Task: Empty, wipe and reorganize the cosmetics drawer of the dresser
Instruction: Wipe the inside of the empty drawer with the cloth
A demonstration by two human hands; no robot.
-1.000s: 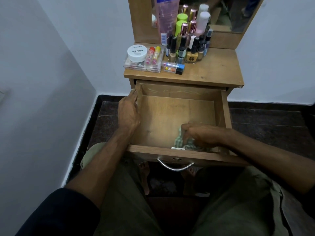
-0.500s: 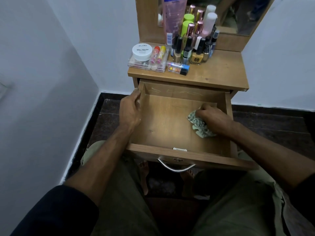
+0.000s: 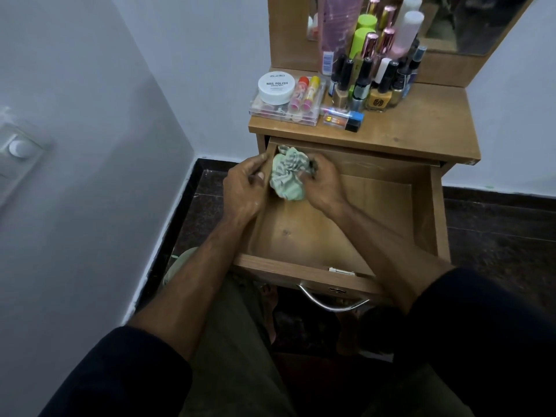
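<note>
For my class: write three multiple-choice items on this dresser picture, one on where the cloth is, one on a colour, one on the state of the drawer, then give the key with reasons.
1. Where is the cloth?
A. at the drawer's back left corner
B. on the dresser top
C. on the floor

2. What colour is the lid of the nail polish remover jar?
A. black
B. white
C. red

3. What state is the drawer in?
A. shut
B. pulled out and full of bottles
C. pulled out, with only the cloth and hands inside

Key: 1 A, the right hand holds the cloth there, beside the left hand on the drawer's side wall. 2 B, the round lid is white. 3 C, bare wood shows, and the cosmetics stand on the dresser top.
</note>
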